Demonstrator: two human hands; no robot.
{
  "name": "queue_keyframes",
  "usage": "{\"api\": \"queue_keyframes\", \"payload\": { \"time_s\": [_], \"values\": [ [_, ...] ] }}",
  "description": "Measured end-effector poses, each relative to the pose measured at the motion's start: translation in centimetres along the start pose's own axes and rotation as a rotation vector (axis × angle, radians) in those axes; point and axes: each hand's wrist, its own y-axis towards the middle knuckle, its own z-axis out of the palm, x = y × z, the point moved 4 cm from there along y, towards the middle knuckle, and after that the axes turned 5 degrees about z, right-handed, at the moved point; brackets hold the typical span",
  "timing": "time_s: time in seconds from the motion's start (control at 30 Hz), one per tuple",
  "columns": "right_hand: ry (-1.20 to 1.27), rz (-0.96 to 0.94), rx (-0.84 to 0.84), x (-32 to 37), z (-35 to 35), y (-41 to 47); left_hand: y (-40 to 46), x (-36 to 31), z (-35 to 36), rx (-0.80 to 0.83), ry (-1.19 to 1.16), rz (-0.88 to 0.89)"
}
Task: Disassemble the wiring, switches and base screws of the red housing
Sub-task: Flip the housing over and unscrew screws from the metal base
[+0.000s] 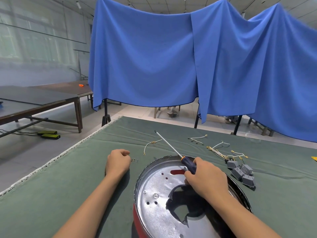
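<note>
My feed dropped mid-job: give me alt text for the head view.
The right hand grips a screwdriver over the red housing's metal base, two screws still in. The left hand rests curled beside loose screws; removed wires and grey switches lie right.

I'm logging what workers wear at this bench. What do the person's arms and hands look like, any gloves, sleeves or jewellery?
Both forearms are bare up to the frame's lower edge: no sleeves show. The left hand and right hand wear no gloves. No watch, bracelet, ring or marking shows on either wrist or on the visible fingers.
</note>
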Motion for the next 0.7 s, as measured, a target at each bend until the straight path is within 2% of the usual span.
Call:
{"api": "queue_keyframes", "payload": {
  "time_s": [0.1,0.23,0.3,0.4,0.53,0.6,0.7],
  "values": [
    [-0.003,0.003,0.011,0.0,-0.1,0.0,-0.3,-1.6,-0.3,0.053,-0.119,-0.019],
    [0.001,0.014,0.012,-0.1,-0.1,0.1,-2.5,-6.2,-0.1,0.369,-0.138,0.003],
    [0.001,0.029,0.006,-0.3,-0.1,0.1,-4.0,-8.5,-0.1,0.477,-0.056,0.082],
    [0.028,0.07,-0.005,-0.8,-0.2,0.2,-5.9,-10.7,-0.2,0.506,0.216,0.227],
    [0.056,0.129,-0.008,-1.7,-0.6,0.1,-7.3,-10.5,-0.6,0.625,0.502,0.234],
    [0.077,0.188,0.01,-2.4,-0.9,0.1,-8.0,-9.8,-1.1,0.701,0.546,0.198],
    [0.212,0.272,0.049,-2.9,-1.5,0.0,-8.6,-8.5,-0.9,0.717,0.448,0.192]
  ]
}}
